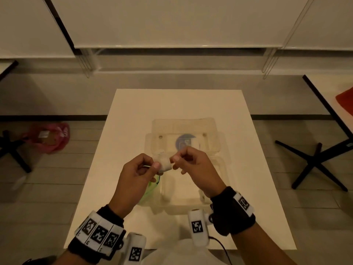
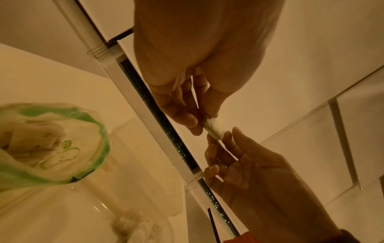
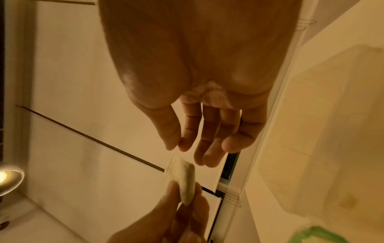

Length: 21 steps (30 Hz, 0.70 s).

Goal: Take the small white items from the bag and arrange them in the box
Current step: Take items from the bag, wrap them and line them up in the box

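Above the clear plastic box (image 1: pixel 224 165), my left hand (image 1: pixel 150 165) grips a small white item (image 1: pixel 164 163) between thumb and fingers. My right hand (image 1: pixel 176 160) meets it from the right, and its thumb and forefinger pinch the item's end. The left wrist view shows the item (image 2: pixel 215 128) in my left hand's fingertips (image 2: pixel 187 120), with my right hand's fingertips (image 2: pixel 227 135) on its tip. The green-and-clear bag (image 1: pixel 151 185) lies partly under my left hand, open, with more white items inside (image 2: pixel 41 136). The box's lid (image 1: pixel 183 127) lies open behind it, with a blue label (image 1: pixel 184 141).
The box sits mid-way on a small white table (image 1: pixel 133 121). A pink bag (image 1: pixel 47 136) lies on the floor to the left. Black cross-shaped bases (image 1: pixel 315 163) stand on the floor at the right and far left. A red thing (image 1: pixel 345 100) lies on the neighbouring table.
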Each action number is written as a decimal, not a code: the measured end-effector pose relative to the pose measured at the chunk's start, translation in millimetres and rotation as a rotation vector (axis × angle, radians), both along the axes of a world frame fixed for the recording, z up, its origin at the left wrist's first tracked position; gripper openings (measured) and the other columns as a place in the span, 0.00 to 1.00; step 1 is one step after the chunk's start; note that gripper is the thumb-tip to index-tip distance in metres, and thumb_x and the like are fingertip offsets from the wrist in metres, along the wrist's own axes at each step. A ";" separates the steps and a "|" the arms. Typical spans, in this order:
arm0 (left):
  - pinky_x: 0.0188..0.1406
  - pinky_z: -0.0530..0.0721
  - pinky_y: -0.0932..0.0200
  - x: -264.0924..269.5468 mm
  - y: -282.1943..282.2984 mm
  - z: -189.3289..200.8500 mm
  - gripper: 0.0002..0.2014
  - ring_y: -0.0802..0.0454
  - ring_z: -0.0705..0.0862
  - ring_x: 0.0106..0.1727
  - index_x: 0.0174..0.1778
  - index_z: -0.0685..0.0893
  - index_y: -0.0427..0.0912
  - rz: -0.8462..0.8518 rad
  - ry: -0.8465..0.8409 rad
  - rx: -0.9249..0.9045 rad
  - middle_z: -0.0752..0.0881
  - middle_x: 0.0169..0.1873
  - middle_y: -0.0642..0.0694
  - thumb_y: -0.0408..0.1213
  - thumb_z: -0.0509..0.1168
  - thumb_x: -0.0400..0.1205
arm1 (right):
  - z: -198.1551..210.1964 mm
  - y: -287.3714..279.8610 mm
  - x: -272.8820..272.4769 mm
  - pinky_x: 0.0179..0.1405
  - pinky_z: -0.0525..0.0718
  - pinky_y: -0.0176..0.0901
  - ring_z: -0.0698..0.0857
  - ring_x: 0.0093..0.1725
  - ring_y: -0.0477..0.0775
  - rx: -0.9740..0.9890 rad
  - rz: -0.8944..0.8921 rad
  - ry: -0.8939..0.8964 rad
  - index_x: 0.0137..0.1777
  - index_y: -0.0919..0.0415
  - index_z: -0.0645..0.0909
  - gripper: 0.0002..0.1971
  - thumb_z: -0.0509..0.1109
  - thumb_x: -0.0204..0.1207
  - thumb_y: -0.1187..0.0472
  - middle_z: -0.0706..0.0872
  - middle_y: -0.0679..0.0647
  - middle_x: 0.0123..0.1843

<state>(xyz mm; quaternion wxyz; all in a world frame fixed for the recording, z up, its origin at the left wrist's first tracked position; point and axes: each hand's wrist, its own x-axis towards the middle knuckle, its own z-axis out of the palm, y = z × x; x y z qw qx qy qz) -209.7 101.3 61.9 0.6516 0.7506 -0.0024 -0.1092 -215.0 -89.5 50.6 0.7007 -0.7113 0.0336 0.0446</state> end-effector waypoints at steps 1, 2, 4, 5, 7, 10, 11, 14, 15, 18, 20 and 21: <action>0.36 0.85 0.63 0.2 -0.9 0.2 0.08 0.55 0.86 0.33 0.44 0.80 0.28 0.003 -0.004 -0.001 0.90 0.38 0.36 0.30 0.69 0.84 | -0.6 0.2 -4.1 0.41 0.81 0.45 0.87 0.43 0.49 -0.006 0.004 -0.004 0.47 0.65 0.84 0.06 0.72 0.81 0.61 0.91 0.55 0.45; 0.37 0.85 0.62 0.3 -1.8 0.7 0.08 0.54 0.87 0.34 0.44 0.80 0.28 0.003 -0.008 0.000 0.91 0.38 0.36 0.30 0.69 0.84 | -1.6 1.0 -7.1 0.42 0.81 0.44 0.87 0.43 0.47 -0.015 0.008 -0.008 0.47 0.63 0.85 0.05 0.73 0.80 0.61 0.91 0.52 0.43; 0.39 0.86 0.60 0.7 -3.3 0.7 0.07 0.51 0.89 0.37 0.44 0.81 0.29 0.007 -0.014 0.004 0.91 0.37 0.37 0.31 0.70 0.83 | -2.6 2.2 -9.8 0.44 0.80 0.43 0.85 0.42 0.44 -0.030 0.010 -0.013 0.45 0.58 0.86 0.03 0.74 0.79 0.60 0.90 0.46 0.41; 0.40 0.87 0.58 0.7 -4.2 1.1 0.07 0.50 0.89 0.38 0.44 0.81 0.30 0.009 -0.018 0.008 0.91 0.38 0.37 0.31 0.70 0.83 | -2.6 2.5 -10.4 0.45 0.80 0.42 0.85 0.42 0.43 -0.034 0.004 -0.014 0.44 0.57 0.86 0.02 0.75 0.78 0.60 0.90 0.44 0.41; 0.41 0.88 0.55 0.5 -6.1 2.6 0.07 0.48 0.90 0.40 0.44 0.81 0.31 0.010 -0.029 0.021 0.91 0.38 0.38 0.32 0.70 0.83 | -1.4 2.4 -10.3 0.45 0.82 0.42 0.86 0.43 0.43 -0.029 -0.023 -0.018 0.45 0.58 0.86 0.03 0.77 0.76 0.61 0.90 0.45 0.43; 0.41 0.87 0.55 -1.0 -8.6 6.1 0.07 0.51 0.88 0.37 0.43 0.81 0.32 0.014 -0.054 0.036 0.92 0.37 0.39 0.32 0.71 0.82 | 0.7 2.1 -10.3 0.46 0.84 0.41 0.87 0.44 0.45 -0.002 -0.039 -0.017 0.45 0.59 0.86 0.04 0.79 0.74 0.62 0.90 0.46 0.44; 0.40 0.86 0.55 -1.5 -9.2 7.2 0.07 0.51 0.88 0.36 0.43 0.82 0.32 0.016 -0.059 0.039 0.92 0.37 0.40 0.32 0.71 0.82 | 1.7 2.5 -10.6 0.46 0.84 0.41 0.87 0.44 0.45 0.010 -0.039 -0.014 0.45 0.60 0.87 0.05 0.80 0.74 0.62 0.90 0.46 0.44; 0.40 0.86 0.51 -2.4 -11.0 9.4 0.07 0.49 0.86 0.34 0.43 0.82 0.33 0.013 -0.068 0.044 0.92 0.36 0.41 0.33 0.72 0.81 | 2.3 3.9 -10.4 0.49 0.86 0.45 0.86 0.44 0.49 0.049 -0.040 -0.001 0.47 0.61 0.87 0.08 0.81 0.72 0.62 0.91 0.51 0.47; 0.41 0.86 0.49 -2.7 -11.6 10.1 0.07 0.48 0.86 0.34 0.43 0.82 0.33 0.015 -0.070 0.042 0.92 0.36 0.41 0.33 0.72 0.81 | 2.3 4.6 -10.3 0.51 0.87 0.48 0.86 0.44 0.51 0.064 -0.042 0.004 0.48 0.62 0.86 0.09 0.81 0.71 0.63 0.91 0.54 0.47; 0.41 0.86 0.47 -3.4 -13.9 12.2 0.07 0.49 0.86 0.34 0.43 0.83 0.33 0.025 -0.079 0.045 0.92 0.35 0.43 0.33 0.72 0.81 | 1.5 5.7 -9.4 0.53 0.87 0.53 0.85 0.44 0.53 0.112 -0.061 0.014 0.48 0.66 0.85 0.10 0.82 0.70 0.64 0.90 0.61 0.47; 0.42 0.86 0.48 -4.0 -14.7 12.9 0.07 0.50 0.87 0.34 0.42 0.83 0.34 0.032 -0.081 0.049 0.92 0.35 0.43 0.33 0.72 0.81 | 0.8 5.1 -9.6 0.52 0.87 0.52 0.85 0.43 0.52 0.115 -0.075 0.009 0.45 0.65 0.85 0.10 0.82 0.70 0.64 0.90 0.58 0.45; 0.42 0.86 0.48 -3.9 -14.8 13.0 0.07 0.51 0.88 0.34 0.42 0.83 0.34 0.037 -0.082 0.052 0.92 0.35 0.43 0.33 0.72 0.82 | 0.6 4.6 -9.8 0.51 0.87 0.52 0.85 0.43 0.52 0.118 -0.086 0.006 0.45 0.64 0.85 0.09 0.82 0.69 0.64 0.90 0.55 0.44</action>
